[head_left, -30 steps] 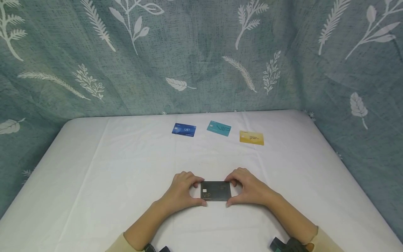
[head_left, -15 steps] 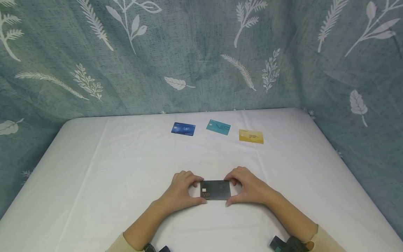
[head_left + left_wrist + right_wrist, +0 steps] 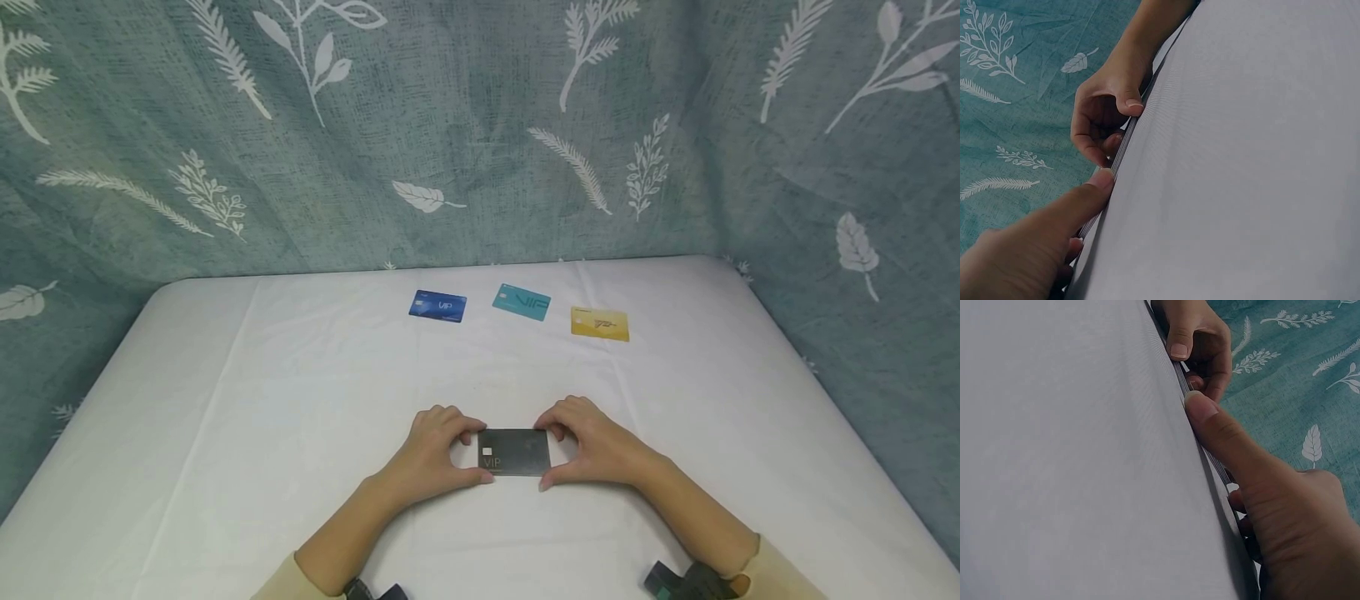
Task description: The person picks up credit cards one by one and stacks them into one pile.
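A black VIP card [image 3: 521, 452] lies level on the white cloth at the middle front in the head view. My left hand [image 3: 442, 454] pinches its left end between thumb and fingers. At the right end, my right hand [image 3: 596, 446] grips it the same way, thumb on the near edge and fingers on the far one. Both wrist views catch it nearly edge-on: in the left one, a thin layered edge [image 3: 1124, 142] runs between the left thumb [image 3: 1102, 180] and the other hand. The right wrist view has the right thumb [image 3: 1210, 419] against that edge.
Farther back on the white-covered table [image 3: 300, 375] lie a blue card [image 3: 438, 306], a teal card [image 3: 521, 302] and a yellow card [image 3: 600, 323], spaced apart. A green leaf-print curtain [image 3: 480, 150] hangs behind the table and around its sides.
Both hands keep their grip on the black card, and it stays in place. The head view shifts only very slightly; the other cards have not moved.
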### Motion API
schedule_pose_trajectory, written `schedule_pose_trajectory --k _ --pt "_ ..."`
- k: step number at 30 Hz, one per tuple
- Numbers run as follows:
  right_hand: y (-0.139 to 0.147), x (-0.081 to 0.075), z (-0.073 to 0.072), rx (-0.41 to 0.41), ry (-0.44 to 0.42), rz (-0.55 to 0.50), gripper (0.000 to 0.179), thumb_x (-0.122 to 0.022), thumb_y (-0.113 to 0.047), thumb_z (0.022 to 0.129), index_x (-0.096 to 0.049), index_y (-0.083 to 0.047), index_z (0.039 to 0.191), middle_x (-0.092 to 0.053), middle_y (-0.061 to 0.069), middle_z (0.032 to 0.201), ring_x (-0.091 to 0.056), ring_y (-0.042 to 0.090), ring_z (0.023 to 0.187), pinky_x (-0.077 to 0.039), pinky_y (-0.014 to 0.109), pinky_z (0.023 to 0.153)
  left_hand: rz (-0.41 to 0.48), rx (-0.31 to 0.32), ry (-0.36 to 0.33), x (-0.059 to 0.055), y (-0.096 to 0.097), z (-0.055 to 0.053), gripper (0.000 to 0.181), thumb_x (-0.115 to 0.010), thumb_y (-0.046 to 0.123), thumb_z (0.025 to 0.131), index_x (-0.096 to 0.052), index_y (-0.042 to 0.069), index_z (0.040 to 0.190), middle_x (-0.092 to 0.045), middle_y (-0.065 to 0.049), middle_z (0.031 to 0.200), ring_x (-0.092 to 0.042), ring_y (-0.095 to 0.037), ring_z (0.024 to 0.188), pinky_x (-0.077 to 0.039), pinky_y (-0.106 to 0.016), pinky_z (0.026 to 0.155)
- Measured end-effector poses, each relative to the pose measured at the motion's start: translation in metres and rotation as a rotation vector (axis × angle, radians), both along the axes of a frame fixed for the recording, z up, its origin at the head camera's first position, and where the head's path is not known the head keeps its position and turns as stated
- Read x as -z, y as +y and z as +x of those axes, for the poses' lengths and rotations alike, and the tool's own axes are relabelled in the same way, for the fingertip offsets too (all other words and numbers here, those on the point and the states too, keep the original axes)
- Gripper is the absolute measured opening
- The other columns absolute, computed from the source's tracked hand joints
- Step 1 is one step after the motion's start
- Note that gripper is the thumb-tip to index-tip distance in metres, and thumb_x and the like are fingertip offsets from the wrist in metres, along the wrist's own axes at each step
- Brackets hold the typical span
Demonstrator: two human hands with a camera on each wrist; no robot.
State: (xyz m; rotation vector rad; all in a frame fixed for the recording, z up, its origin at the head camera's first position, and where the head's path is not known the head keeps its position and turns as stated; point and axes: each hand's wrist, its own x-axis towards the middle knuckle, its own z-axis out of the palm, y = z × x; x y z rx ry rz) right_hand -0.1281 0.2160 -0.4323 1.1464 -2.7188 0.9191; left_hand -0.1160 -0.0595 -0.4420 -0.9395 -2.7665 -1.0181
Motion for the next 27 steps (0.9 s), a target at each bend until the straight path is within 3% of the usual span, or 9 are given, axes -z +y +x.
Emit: schedule_pose_trajectory --k 13,27 --pt "-0.0002 0.0021 -0.0024 -0.021 0.035 -0.036 0.057 -0.083 -0.052 0.061 -0.061 -0.02 0.102 -0.051 -0.012 0.083 -0.043 0.002 0.081 -0.035 0.024 0.078 -0.006 -0.011 -0.05 -0.0024 0.0 -0.0012 0.057 -0.082 0.043 0.067 -0.063 0.017 0.113 -0.049 0.012 0.085 -0.039 -0.006 0.085 -0.033 -0.033 0.087" --pt "-0.0001 0.0037 -0.0019 -0.003 -0.01 -0.046 0.055 -0.084 -0.05 0.061 -0.062 -0.019 0.101 -0.052 -0.013 0.082 -0.044 0.001 0.08 -0.037 0.026 0.077 -0.002 -0.01 -0.064 -0.0012 0.0 -0.0011 0.057 -0.082 0.043 0.067 -0.063 0.016 0.113 -0.05 0.012 0.086 -0.039 -0.006 0.085 -0.033 -0.033 0.088"
